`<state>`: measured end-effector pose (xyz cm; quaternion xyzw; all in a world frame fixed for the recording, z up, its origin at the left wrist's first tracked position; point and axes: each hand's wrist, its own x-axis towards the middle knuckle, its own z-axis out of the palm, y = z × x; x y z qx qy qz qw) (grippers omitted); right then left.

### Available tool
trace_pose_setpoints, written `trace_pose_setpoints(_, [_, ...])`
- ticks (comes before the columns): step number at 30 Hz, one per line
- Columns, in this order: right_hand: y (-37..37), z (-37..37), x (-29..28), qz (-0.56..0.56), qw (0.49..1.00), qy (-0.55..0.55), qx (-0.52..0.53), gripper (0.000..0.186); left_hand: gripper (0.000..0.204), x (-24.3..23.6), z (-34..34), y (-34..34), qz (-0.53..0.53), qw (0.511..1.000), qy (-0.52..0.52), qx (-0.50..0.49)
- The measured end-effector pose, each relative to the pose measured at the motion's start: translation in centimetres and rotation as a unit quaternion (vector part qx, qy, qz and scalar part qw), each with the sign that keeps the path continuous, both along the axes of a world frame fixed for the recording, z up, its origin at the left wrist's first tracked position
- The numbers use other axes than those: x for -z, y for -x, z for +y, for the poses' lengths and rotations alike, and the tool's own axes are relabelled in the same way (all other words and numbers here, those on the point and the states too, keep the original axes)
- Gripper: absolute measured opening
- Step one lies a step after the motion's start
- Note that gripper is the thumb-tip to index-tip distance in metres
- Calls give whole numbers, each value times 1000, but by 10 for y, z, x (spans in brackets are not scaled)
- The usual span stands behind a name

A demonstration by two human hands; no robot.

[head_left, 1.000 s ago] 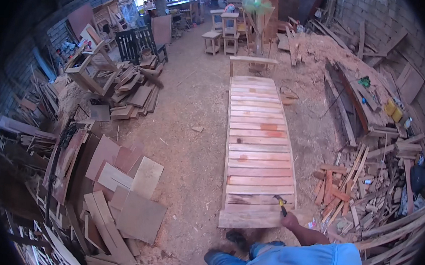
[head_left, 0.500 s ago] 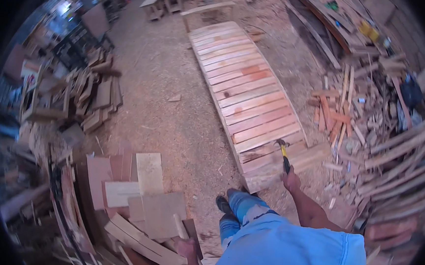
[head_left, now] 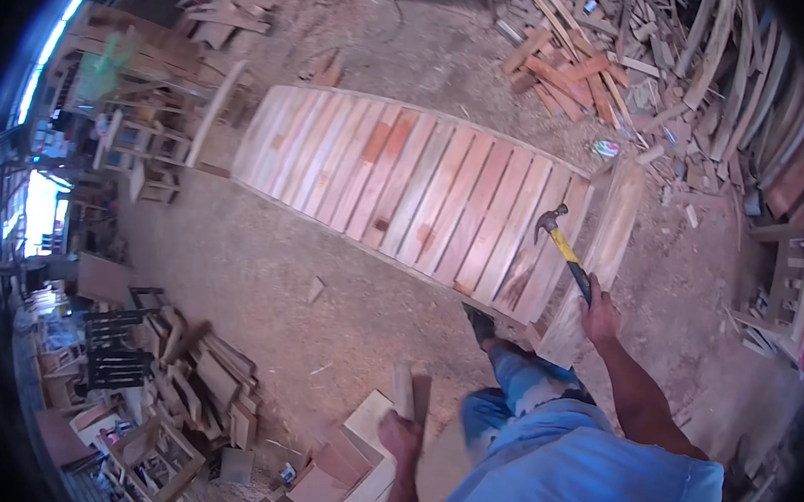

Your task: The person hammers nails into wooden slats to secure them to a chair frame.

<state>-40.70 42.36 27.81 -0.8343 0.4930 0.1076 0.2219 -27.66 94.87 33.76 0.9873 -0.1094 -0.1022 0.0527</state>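
Note:
My right hand (head_left: pixel 600 318) is closed round the black grip of a claw hammer (head_left: pixel 565 248) with a yellow and black handle. The hammer's head is over the near end of a long panel of reddish wooden slats (head_left: pixel 406 191); I cannot tell whether it touches. Lower down, my left hand (head_left: pixel 399 436) is wrapped round a short, pale wooden strip (head_left: pixel 402 391) that sticks up past the fingers. A darker brown strip (head_left: pixel 420 400) shows alongside it, partly hidden by the hand. A pale beam (head_left: pixel 607 251) lies across the panel's near end.
Thin boards (head_left: pixel 329 488) lie by my left hand. Stacked wood offcuts (head_left: pixel 211 378) and a wooden frame (head_left: pixel 158 467) are at the lower left. Scrap wood (head_left: pixel 573 76) is heaped beyond the panel, with long curved poles (head_left: pixel 759 80) at the far right. Sawdust covers the floor (head_left: pixel 261 269).
My view and body have turned to the right, so the panel now runs more across the view. Both hands keep their hold on the hammer and the wooden strip.

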Motion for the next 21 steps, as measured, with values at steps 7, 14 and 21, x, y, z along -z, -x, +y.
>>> trace_pose_setpoints(7, [16,11,-3,3,999,15,38,75,32,18,-130,-228,12,979,-1,203])
trace_pose_setpoints(14, [-13,35,-29,13,990,16,140,63,36,52,-248,-369,18,923,36,382])
trace_pose_setpoints(21, [-61,239,-49,-52,924,76,371,51,41,100,-322,-419,39,802,58,594])
